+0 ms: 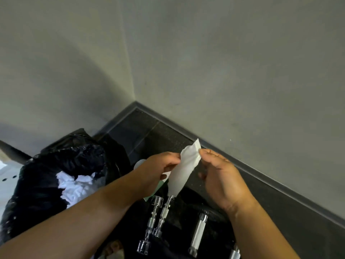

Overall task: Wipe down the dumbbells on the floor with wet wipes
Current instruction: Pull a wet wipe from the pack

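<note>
Two pinching grips, left hand (158, 169) and right hand (222, 182), on one wet wipe (184, 169) above four chrome dumbbell bars (198, 234), open dark floor (145, 128) toward the wall corner, one black bag (56, 165) crowding left.

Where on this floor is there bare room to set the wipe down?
Bare floor shows in the corner, between the skirting and bin bag. Another strip follows the skirting rightward. Under the wipe it is crowded: dumbbell bars lie close together, wipes pack beside them.

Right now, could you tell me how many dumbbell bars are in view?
4: left bar and second bar side by side, third bar to their right, fourth bar cut by the bottom edge. More may be hidden.
</note>
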Demonstrator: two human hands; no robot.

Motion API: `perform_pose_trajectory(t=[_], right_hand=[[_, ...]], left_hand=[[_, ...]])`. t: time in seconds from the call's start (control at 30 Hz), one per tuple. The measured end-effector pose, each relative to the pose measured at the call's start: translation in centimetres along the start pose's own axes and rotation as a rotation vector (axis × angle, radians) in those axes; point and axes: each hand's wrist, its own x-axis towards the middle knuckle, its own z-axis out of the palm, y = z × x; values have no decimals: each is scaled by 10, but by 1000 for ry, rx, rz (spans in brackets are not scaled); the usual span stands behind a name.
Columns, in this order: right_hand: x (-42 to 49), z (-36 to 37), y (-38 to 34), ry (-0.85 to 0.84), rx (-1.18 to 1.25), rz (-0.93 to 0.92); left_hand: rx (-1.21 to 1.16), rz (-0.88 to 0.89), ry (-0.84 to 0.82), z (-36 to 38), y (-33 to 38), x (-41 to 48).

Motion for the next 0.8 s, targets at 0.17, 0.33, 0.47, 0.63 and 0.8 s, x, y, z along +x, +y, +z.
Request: perform_pose_trajectory(t=[0.17, 0.33, 0.47, 0.63, 0.8], right_hand=[[-43, -1, -25, -18, 36, -16], [-80, -4, -44, 58, 27, -15], [-106, -6, -52, 123, 51, -4], [-146, -12, -57, 189, 191, 42], [-185, -13, -51, 196, 327, 110]], left_hand=[[69, 206, -65, 18, 28, -50], [55, 318, -3, 34, 54, -87], [-2, 274, -79, 49, 77, -114], [-116, 142, -160, 61, 108, -142], [-107, 94, -133, 71, 122, -163]])
